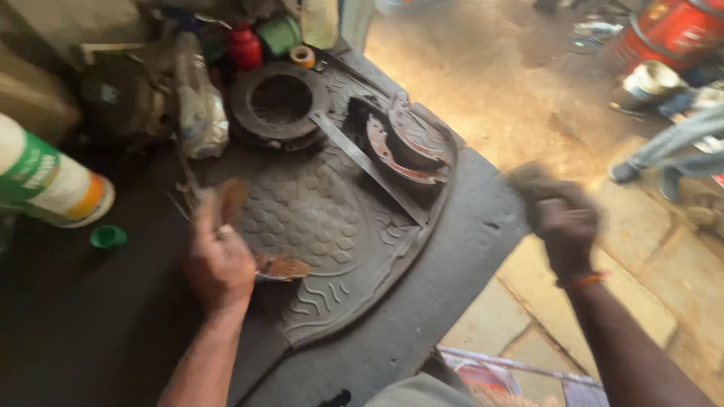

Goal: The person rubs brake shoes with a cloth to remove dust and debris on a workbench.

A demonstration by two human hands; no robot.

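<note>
I see rubber floor mat [317,218] covering bench centre. At 12 o'clock, clutch plate ring [280,100]; at 1 o'clock, spare brake shoes [403,147]. Left hand [219,264], 7 o'clock, clamped shut round curved rusty brake shoe [283,266], pressing it onto mat. Right hand [562,218], 3 o'clock, blurred, fisted over dark wad; contents unclear. Shoe judged stiff, heavyish, gritty: grip web, avoid lining.

Bare forearms, no sleeves; thin orange thread band [582,280] around right wrist, lower right of frame; grimy hands.
</note>
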